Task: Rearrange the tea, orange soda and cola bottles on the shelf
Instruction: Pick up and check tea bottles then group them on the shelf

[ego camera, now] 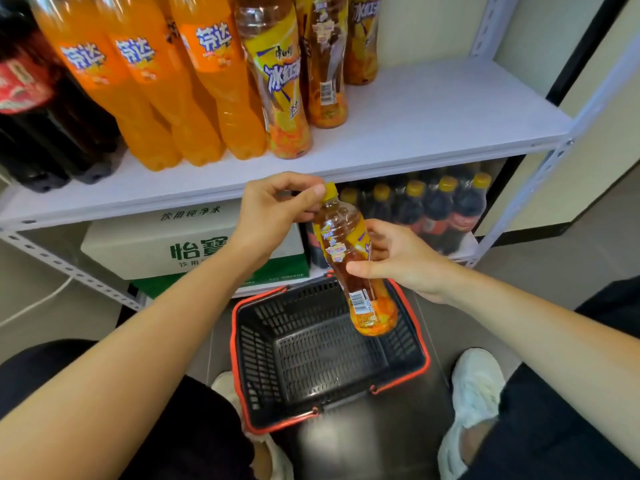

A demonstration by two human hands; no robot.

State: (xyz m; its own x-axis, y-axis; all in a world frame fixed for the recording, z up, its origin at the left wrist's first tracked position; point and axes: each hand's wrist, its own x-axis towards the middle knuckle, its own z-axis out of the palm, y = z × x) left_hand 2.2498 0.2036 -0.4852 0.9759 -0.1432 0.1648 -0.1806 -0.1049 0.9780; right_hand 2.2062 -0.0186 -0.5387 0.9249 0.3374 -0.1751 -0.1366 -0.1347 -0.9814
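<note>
**Tea bottle held in both hands above the basket**

Tea bottle (353,261): clear ribbed plastic, amber liquid, yellow screw cap, glossy yellow-orange wrap with barcode. It is tilted, cap uppermost, with its base over the basket (256,358), below the shelf (433,112) edge.
Left hand (273,209): pinches the cap and neck.
Right hand (398,261): curled round the labelled middle, thumb across the front.
Basket: black perforated plastic, rectangular, red rim, on the floor.
Shelf: smooth white board on punched metal posts. It carries dark cola bottles (45,126) at left, waisted orange soda bottles (207,81), then upright shelved tea bottles (284,91).
Beneath: white-and-green carton (156,247); film-wrapped pack (443,209) of yellow-capped dark bottles.
</note>
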